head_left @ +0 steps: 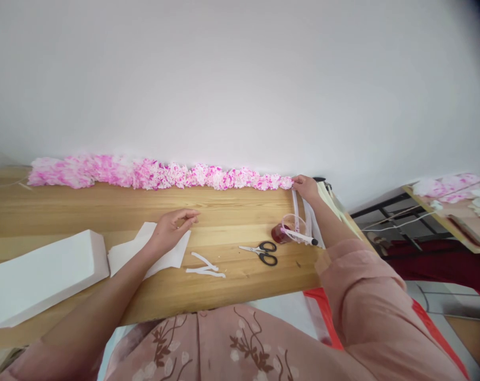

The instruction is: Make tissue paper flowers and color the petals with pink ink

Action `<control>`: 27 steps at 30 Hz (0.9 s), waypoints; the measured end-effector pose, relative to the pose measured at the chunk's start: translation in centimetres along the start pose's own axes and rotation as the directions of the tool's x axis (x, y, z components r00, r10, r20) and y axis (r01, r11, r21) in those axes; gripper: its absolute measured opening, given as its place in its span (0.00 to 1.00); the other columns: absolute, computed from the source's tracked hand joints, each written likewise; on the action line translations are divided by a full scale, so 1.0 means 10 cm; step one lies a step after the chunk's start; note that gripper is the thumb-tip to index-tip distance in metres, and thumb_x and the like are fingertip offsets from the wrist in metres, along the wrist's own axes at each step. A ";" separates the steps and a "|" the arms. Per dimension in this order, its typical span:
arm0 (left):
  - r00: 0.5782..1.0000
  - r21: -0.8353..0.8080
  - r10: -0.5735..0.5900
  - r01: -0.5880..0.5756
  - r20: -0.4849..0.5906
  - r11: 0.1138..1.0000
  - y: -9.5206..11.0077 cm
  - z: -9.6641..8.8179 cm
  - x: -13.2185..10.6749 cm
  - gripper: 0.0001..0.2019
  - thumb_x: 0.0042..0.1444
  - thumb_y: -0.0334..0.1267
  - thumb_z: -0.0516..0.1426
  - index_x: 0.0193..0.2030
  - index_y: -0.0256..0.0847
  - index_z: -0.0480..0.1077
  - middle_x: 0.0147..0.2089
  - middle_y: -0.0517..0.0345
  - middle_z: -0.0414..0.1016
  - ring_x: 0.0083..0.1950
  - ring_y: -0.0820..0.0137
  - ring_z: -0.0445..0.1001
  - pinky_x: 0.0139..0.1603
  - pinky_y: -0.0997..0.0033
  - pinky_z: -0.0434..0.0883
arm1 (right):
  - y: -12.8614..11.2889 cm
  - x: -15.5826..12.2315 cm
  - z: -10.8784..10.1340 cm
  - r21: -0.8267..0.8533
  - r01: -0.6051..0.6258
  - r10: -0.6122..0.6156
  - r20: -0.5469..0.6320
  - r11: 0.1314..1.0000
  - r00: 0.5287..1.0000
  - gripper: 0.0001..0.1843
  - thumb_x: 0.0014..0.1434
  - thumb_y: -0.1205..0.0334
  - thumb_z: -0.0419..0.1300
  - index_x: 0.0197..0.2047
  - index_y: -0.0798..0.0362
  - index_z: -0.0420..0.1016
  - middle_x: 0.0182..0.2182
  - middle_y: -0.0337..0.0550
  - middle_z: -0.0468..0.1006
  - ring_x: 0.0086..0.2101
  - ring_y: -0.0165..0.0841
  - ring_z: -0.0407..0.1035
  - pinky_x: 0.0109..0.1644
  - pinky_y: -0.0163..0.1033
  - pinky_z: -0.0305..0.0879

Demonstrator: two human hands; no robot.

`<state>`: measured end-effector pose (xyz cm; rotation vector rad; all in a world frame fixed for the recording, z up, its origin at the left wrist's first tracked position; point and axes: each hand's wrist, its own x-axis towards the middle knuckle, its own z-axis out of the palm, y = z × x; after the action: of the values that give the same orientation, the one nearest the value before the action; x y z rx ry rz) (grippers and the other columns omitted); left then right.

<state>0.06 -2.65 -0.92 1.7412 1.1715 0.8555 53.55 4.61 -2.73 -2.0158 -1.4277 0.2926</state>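
Observation:
A long row of pink and white paper flowers point(156, 173) lies along the back of the wooden table point(232, 211) against the wall. My right hand point(305, 187) reaches to the right end of the row and its fingers close on the last flower there. My left hand point(172, 227) hovers over a sheet of white tissue paper point(172, 256), fingers loosely curled and pinched together with nothing visible in them.
A thick stack of white tissue point(41, 275) sits at the front left. Cut white strips point(206, 267) and black-handled scissors point(263, 253) lie mid-table. A clear cup with red liquid point(285, 230) and a pen point(303, 237) stand at the right. Another table with flowers point(450, 190) is far right.

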 end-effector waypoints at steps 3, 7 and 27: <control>1.000 -0.014 -0.010 0.010 0.008 1.000 -0.01 0.00 0.00 0.18 0.55 0.52 0.58 0.44 0.41 0.77 0.44 0.51 0.81 0.45 0.62 0.78 0.43 0.66 0.76 | -0.02 0.01 0.04 -0.010 0.019 -0.018 0.018 1.000 1.000 0.13 0.46 0.66 0.57 0.36 0.54 0.78 0.31 0.41 0.82 0.29 0.33 0.74 0.42 0.42 0.72; 1.000 -0.011 -0.010 0.010 0.016 1.000 -0.03 0.01 0.00 0.18 0.56 0.52 0.58 0.44 0.41 0.77 0.45 0.51 0.81 0.45 0.61 0.78 0.42 0.66 0.76 | -0.08 0.00 0.09 -0.004 0.048 -0.048 0.056 0.999 0.997 0.14 0.47 0.65 0.57 0.38 0.54 0.78 0.34 0.42 0.82 0.32 0.34 0.75 0.40 0.41 0.72; 0.999 -0.022 0.037 -0.037 0.015 0.999 0.03 0.00 -0.01 0.19 0.55 0.53 0.57 0.44 0.41 0.77 0.44 0.51 0.81 0.45 0.61 0.79 0.44 0.64 0.77 | -0.16 -0.11 -0.14 -0.040 0.139 -0.127 0.229 0.989 0.965 0.33 0.41 0.72 0.58 0.53 0.50 0.74 0.46 0.41 0.81 0.43 0.39 0.75 0.54 0.45 0.69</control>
<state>0.12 -2.75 -0.69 1.7534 1.1189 0.8725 52.62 3.44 -0.88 -1.9687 -1.7208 0.4395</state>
